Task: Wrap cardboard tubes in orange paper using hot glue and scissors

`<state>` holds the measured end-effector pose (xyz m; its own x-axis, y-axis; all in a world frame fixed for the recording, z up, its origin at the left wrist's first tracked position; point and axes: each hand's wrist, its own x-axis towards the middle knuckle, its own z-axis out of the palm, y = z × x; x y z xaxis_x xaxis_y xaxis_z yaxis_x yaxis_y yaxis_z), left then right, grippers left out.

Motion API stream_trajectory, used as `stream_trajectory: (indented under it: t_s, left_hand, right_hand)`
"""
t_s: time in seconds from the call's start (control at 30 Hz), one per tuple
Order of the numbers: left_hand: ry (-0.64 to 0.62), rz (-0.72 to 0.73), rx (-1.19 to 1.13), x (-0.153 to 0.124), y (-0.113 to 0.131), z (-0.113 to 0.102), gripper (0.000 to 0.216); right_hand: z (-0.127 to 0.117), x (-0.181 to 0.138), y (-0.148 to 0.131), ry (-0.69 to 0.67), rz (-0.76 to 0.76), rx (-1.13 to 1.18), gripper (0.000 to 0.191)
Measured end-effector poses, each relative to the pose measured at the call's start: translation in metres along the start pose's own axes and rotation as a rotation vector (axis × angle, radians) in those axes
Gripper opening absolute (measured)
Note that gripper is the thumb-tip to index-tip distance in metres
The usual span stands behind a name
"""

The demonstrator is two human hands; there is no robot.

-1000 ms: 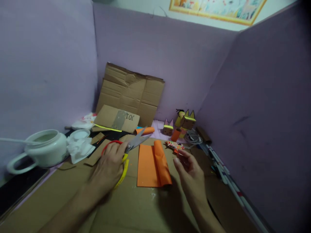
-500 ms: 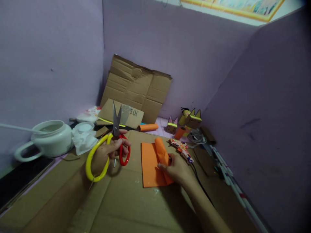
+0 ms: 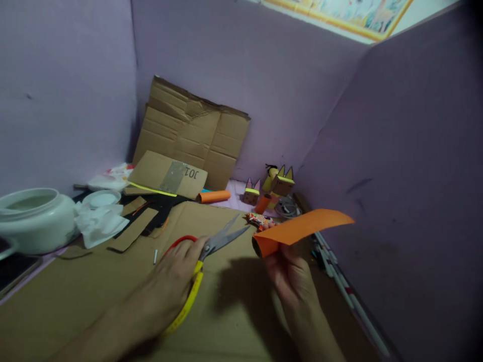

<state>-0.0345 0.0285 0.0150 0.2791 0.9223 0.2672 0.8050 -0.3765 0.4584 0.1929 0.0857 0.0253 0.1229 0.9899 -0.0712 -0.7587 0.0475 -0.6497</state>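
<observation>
My left hand [image 3: 177,274] is closed around the scissors [image 3: 213,246], which have one red and one yellow handle loop. Their blades stand apart and point right toward the orange paper [image 3: 307,226]. That paper is wrapped partly round a cardboard tube [image 3: 257,246], with a long loose flap reaching out to the right. From below, my right hand [image 3: 289,276] grips the tube and paper above the cardboard sheet. A short gap lies between the blade tips and the tube. Behind the right hand, a flower-patterned glue gun [image 3: 259,219] is mostly hidden.
Left are a white pot [image 3: 56,226], crumpled tissue [image 3: 100,221] and cardboard strips [image 3: 136,229]. At the back lie an orange-covered roll [image 3: 215,196], a standing orange roll [image 3: 263,203], small eared cardboard figures [image 3: 283,186] and leaning cardboard [image 3: 199,125]. A coiled cable [image 3: 289,207] sits behind.
My right hand has lifted the orange paper and tube off the cardboard and turned them. My left hand has lowered the scissors from upright to pointing right. The view has shifted rightward.
</observation>
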Motion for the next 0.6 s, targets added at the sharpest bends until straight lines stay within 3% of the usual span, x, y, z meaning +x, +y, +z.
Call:
stream_trajectory:
  t_s: [0.1,0.23,0.4,0.6]
  left_hand:
    - [-0.118,-0.019,0.057,-0.004,-0.001,0.010,0.057]
    - [-0.137,-0.041,0.125,-0.006,-0.003,0.016,0.060]
    - [-0.211,-0.062,0.102,-0.004,0.005,0.010,0.062]
    - [-0.154,-0.049,0.060,-0.003,0.005,0.010,0.059]
  right_hand:
    - [-0.002,-0.002,0.003,0.009,-0.046,-0.025,0.031]
    - [0.004,-0.006,0.010,0.048,-0.134,-0.046,0.029]
    - [0.011,-0.012,0.016,-0.040,-0.204,-0.125,0.036]
    - [0.011,-0.020,0.025,-0.053,-0.191,-0.160,0.037]
